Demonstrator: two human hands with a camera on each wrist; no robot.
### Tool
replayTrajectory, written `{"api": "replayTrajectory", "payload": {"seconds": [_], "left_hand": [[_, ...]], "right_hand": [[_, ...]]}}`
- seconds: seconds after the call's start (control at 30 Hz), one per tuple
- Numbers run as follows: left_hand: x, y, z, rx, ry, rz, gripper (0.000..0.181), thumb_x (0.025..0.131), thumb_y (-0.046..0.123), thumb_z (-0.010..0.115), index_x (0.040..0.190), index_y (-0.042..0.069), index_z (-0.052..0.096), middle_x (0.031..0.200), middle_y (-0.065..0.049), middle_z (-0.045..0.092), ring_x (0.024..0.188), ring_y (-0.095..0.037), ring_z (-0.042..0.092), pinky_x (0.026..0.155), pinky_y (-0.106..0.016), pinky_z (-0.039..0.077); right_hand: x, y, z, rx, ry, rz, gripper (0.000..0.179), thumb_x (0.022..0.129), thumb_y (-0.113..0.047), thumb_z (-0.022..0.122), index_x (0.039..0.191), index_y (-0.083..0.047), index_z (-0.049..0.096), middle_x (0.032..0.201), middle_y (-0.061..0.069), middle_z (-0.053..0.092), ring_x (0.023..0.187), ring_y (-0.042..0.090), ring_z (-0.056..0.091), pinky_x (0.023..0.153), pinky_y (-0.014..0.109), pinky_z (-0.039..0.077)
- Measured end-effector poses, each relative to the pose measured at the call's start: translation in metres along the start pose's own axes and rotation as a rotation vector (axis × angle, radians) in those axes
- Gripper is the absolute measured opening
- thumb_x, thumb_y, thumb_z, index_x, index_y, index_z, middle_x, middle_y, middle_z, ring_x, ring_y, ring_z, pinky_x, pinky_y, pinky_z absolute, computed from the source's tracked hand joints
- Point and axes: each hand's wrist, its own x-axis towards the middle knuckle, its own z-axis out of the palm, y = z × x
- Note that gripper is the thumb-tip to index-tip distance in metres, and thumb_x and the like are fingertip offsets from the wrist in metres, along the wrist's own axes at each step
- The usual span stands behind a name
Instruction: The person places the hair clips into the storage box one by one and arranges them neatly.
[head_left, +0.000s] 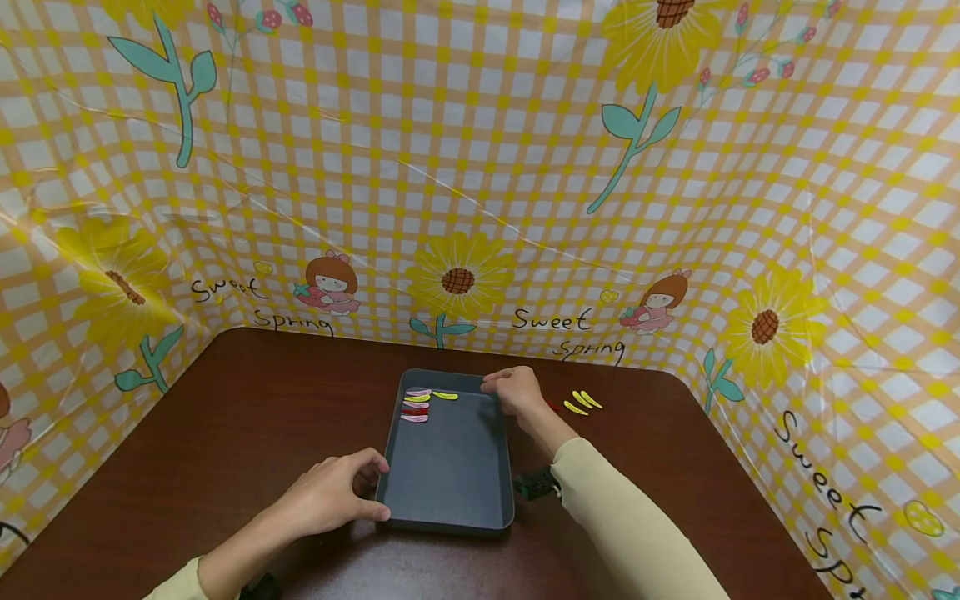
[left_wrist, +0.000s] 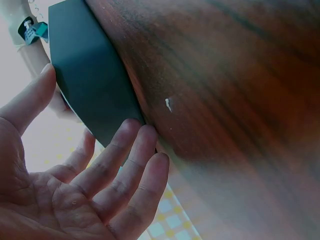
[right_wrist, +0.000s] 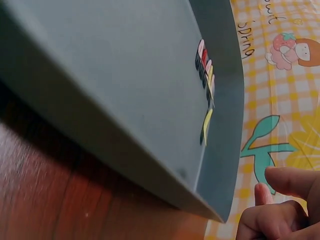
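Note:
A dark grey rectangular tray [head_left: 450, 483] lies on the table. My left hand [head_left: 333, 496] is at its left side, thumb near the rim and fingertips by the outer wall; in the left wrist view the fingers [left_wrist: 135, 165] are loosely bent. My right hand [head_left: 517, 390] hovers at the tray's far right corner, fingers loosely curled, with nothing visible between thumb and fingertips in the right wrist view. Inside the tray, pink, yellow and red hair clips [head_left: 415, 411] form a column at the far left. A single yellow hair clip [head_left: 446, 396] lies right of its top.
Right of the tray, three yellow hair clips [head_left: 576, 408] lie on the brown table [head_left: 300, 400]. A red clip [head_left: 553, 405] shows partly behind the right wrist. Yellow checked cloth [head_left: 480, 167] with sunflowers hangs along the back and sides.

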Motion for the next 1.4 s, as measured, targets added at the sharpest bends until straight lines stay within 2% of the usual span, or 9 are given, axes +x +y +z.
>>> {"api": "replayTrajectory", "payload": {"seconds": [0.17,0.37,0.53,0.77,0.87,0.9,1.0,1.23,1.4], "left_hand": [[0.0,0.0,0.0,-0.004,0.0,0.001,0.052,0.071,0.037,0.09,0.113,0.02,0.064,0.1,0.004,0.07,0.09,-0.013,0.064,0.074,-0.044,0.049],[0.0,-0.001,0.0,-0.002,0.001,0.008,0.052,0.072,0.037,0.09,0.113,0.02,0.064,0.101,0.004,0.071,0.092,-0.014,0.065,0.075,-0.045,0.05],[-0.001,0.0,0.0,-0.008,-0.007,0.005,0.051,0.072,0.037,0.09,0.113,0.02,0.064,0.101,0.003,0.071,0.091,-0.014,0.064,0.075,-0.044,0.05],[-0.001,0.0,0.0,-0.013,-0.009,-0.006,0.051,0.072,0.036,0.09,0.113,0.02,0.064,0.101,0.003,0.07,0.092,-0.015,0.064,0.076,-0.045,0.05],[-0.001,0.0,0.0,-0.014,-0.01,-0.007,0.051,0.072,0.036,0.09,0.113,0.02,0.064,0.101,0.003,0.071,0.092,-0.015,0.064,0.076,-0.045,0.05],[-0.001,0.0,0.0,-0.014,-0.011,-0.008,0.051,0.072,0.036,0.09,0.113,0.02,0.064,0.101,0.003,0.071,0.092,-0.015,0.064,0.076,-0.045,0.05],[0.0,0.0,0.0,-0.013,-0.013,-0.008,0.051,0.072,0.036,0.09,0.113,0.02,0.064,0.101,0.003,0.07,0.091,-0.015,0.064,0.076,-0.045,0.05],[-0.001,0.0,-0.001,-0.017,-0.014,-0.003,0.052,0.072,0.036,0.09,0.114,0.019,0.064,0.102,0.003,0.07,0.091,-0.015,0.064,0.076,-0.045,0.05],[-0.001,0.0,-0.002,-0.013,-0.012,-0.004,0.051,0.072,0.036,0.09,0.113,0.02,0.064,0.1,0.003,0.07,0.09,-0.014,0.063,0.075,-0.044,0.049]], "right_hand": [[-0.001,0.004,-0.012,0.009,-0.009,0.01,0.017,0.09,-0.009,0.071,0.105,0.0,0.074,0.047,-0.008,0.034,0.041,0.008,0.022,0.043,0.025,0.025],[-0.005,0.009,-0.025,-0.001,-0.003,0.006,0.019,0.092,-0.009,0.069,0.107,0.0,0.074,0.06,-0.005,0.057,0.042,0.008,0.023,0.045,0.025,0.027],[-0.006,0.013,-0.032,0.01,0.008,0.007,0.023,0.092,-0.009,0.069,0.112,0.002,0.073,0.072,-0.004,0.065,0.042,0.008,0.023,0.045,0.024,0.026],[-0.005,0.022,-0.04,0.017,0.011,0.0,0.028,0.093,-0.009,0.068,0.118,0.003,0.071,0.076,-0.001,0.067,0.041,0.007,0.022,0.045,0.025,0.026],[-0.005,0.027,-0.044,0.014,0.019,-0.002,0.028,0.093,-0.01,0.067,0.118,0.002,0.07,0.095,0.009,0.073,0.042,0.006,0.022,0.045,0.024,0.027],[-0.006,0.028,-0.045,0.014,0.023,-0.001,0.028,0.093,-0.01,0.067,0.118,0.003,0.07,0.106,0.013,0.072,0.042,0.006,0.023,0.046,0.024,0.027],[-0.007,0.032,-0.049,0.015,0.029,0.008,0.028,0.093,-0.009,0.066,0.118,0.003,0.07,0.12,0.02,0.069,0.042,0.006,0.023,0.045,0.023,0.027],[-0.006,0.044,-0.058,0.036,0.056,0.041,0.027,0.094,-0.008,0.064,0.119,0.003,0.07,0.118,0.017,0.068,0.043,0.006,0.026,0.046,0.022,0.029],[-0.005,0.052,-0.064,0.037,0.047,0.045,0.029,0.096,-0.009,0.061,0.122,0.004,0.067,0.128,0.023,0.065,0.042,0.005,0.024,0.045,0.022,0.027]]}}
